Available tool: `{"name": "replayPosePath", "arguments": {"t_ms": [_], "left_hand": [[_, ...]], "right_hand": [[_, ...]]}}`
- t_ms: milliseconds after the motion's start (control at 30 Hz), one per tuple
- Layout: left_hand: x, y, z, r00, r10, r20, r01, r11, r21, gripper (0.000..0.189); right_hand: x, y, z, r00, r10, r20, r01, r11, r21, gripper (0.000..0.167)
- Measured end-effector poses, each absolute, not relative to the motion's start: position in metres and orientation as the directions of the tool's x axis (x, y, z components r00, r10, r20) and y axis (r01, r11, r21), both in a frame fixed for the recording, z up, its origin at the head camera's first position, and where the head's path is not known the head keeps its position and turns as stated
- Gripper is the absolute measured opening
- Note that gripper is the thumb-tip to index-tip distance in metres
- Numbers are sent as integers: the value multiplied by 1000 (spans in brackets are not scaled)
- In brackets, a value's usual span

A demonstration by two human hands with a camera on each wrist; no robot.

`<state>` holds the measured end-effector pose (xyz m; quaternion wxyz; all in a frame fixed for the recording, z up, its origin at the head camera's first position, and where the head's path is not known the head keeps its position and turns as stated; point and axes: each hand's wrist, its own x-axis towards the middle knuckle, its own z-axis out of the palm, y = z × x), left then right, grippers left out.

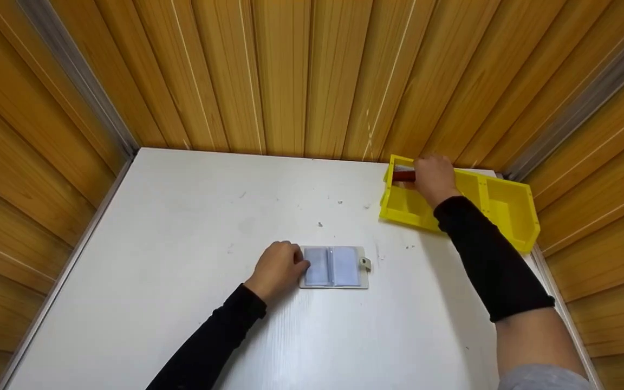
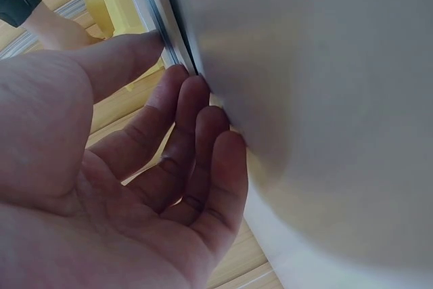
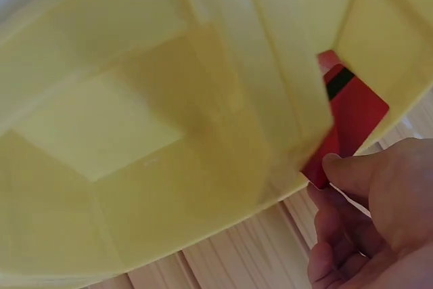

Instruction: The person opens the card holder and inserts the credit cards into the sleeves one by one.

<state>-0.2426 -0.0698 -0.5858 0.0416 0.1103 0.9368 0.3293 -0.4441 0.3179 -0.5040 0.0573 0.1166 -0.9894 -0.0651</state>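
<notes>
An opened card holder (image 1: pixel 344 266) with clear sleeves lies flat on the white table, its snap tab sticking out at the right. My left hand (image 1: pixel 278 271) pinches its left edge; in the left wrist view the thumb is on top and the fingertips (image 2: pixel 226 160) are along the edge. At the back right, my right hand (image 1: pixel 435 176) reaches into a yellow bin (image 1: pixel 407 218). Between thumb and fingers it pinches a red card (image 3: pixel 362 116) with a black stripe. Part of another reddish card (image 3: pixel 328 60) shows behind that one.
The yellow bin has a divider (image 1: pixel 483 196) between its compartments and stands against the wood-panelled back wall (image 1: pixel 279 76). Slatted side walls (image 1: pixel 610 135) close in the white table (image 1: pixel 182 233) on both sides. Small dark marks dot the tabletop.
</notes>
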Motion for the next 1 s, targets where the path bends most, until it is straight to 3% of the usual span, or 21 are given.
{"name": "replayPosePath", "arguments": {"t_ms": [400, 767, 1000], "left_hand": [[-242, -69, -586, -971, 239, 4, 189, 757, 626, 20], [-244, -70, -587, -972, 236, 7, 189, 758, 625, 21], [-243, -70, -588, -969, 246, 14, 201, 758, 620, 21]], "right_hand": [[-419, 331, -478, -963, -256, 85, -250, 965, 78, 32], [-393, 318, -473, -980, -191, 57, -200, 945, -259, 20], [-369, 290, -472, -973, -229, 31, -224, 902, -369, 18]]}}
